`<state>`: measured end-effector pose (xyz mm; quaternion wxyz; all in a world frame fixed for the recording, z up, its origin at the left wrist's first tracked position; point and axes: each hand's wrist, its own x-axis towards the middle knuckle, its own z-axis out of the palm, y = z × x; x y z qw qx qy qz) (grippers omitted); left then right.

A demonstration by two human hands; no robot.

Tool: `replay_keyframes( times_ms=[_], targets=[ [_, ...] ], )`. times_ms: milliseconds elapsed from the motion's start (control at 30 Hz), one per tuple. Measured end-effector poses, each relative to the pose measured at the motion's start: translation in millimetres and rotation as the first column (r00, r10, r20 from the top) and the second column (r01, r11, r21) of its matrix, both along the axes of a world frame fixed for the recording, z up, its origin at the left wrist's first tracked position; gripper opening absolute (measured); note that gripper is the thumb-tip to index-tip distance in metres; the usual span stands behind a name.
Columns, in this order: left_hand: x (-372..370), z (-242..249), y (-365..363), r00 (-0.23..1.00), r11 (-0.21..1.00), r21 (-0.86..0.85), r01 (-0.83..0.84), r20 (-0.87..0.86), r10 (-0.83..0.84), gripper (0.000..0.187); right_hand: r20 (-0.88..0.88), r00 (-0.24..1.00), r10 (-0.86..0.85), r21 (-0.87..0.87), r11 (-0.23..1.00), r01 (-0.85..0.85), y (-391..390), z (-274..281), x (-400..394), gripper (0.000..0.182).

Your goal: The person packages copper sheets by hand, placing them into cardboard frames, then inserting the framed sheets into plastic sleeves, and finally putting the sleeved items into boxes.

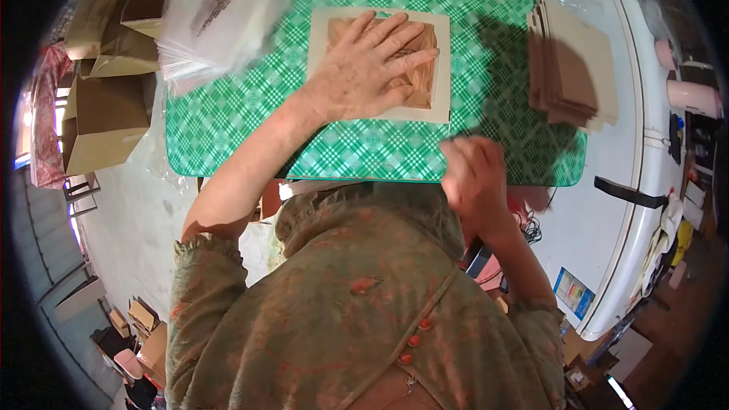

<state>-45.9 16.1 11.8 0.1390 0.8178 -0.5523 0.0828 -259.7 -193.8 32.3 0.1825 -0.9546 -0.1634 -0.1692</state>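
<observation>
My left hand [368,64] lies flat, fingers spread, over a brown, wrinkled, shiny packet [423,80] that rests on a cream card or sheet [442,68]. The card's pale border shows around the packet on the green checked tabletop [364,148]. Close to the front edge of the table, my right hand [474,175] is held with its fingers curled together. A small dark bit shows at its fingertips, just below the card's lower right corner; I cannot tell what it is.
A fanned stack of clear plastic bags [228,23] with dark print lies at the back left. Brown and cream cards [569,64] are piled at the right. Open cardboard boxes [106,118] stand left of the table, and a white appliance-like surface [607,205] borders the right side.
</observation>
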Motion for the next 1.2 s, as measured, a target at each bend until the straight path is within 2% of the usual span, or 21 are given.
replay_keyframes(
  times_ms=[133,233,333,433,633,733,833,1033,1133,1167,1200],
  targets=[
    [0,-1,-1,1.0,1.0,-0.003,-0.001,-0.007,0.001,0.065,-0.044,0.997,0.068,0.159,0.985,-0.06,-8,-2,-9,0.033],
    [-2,0,-1,1.0,1.0,0.018,-0.015,-0.008,0.015,0.065,-0.097,0.99,-0.104,0.179,0.977,0.12,-4,9,7,0.032],
    [0,1,-1,1.0,1.0,0.014,-0.008,0.001,0.008,0.065,-0.029,0.997,-0.07,0.034,0.997,0.071,-5,1,21,0.031],
    [0,0,0,1.0,1.0,-0.006,0.001,-0.006,-0.001,0.065,-0.072,0.996,-0.053,-0.024,0.998,0.052,-8,-5,24,0.029],
    [1,-2,0,1.0,0.999,-0.036,0.004,0.007,-0.004,0.063,-0.159,0.987,0.0,0.03,1.0,0.005,-6,10,30,0.028],
    [-1,-5,-1,1.0,0.999,-0.037,0.007,0.006,-0.007,0.061,-0.179,0.984,0.011,-0.17,0.985,-0.042,-5,7,30,0.026],
    [1,-5,-1,1.0,0.999,-0.032,0.003,0.029,-0.002,0.06,-0.159,0.986,0.044,-0.231,0.97,-0.08,-3,6,34,0.026],
    [0,-6,0,1.0,1.0,-0.031,0.003,0.028,-0.002,0.061,-0.133,0.989,0.057,-0.088,0.994,-0.069,3,9,41,0.024],
    [0,-7,0,0.999,1.0,-0.029,-0.007,0.038,0.008,0.062,-0.165,0.949,0.267,0.036,0.964,-0.265,18,16,24,0.021],
    [0,-7,0,0.999,0.999,-0.032,-0.004,0.04,0.006,0.062,-0.25,0.922,0.295,0.044,0.955,-0.294,26,19,14,0.019],
    [1,-8,0,0.999,0.999,-0.036,-0.001,0.042,0.002,0.063,-0.172,0.927,0.332,0.106,0.942,-0.318,34,24,13,0.018]
  ],
)
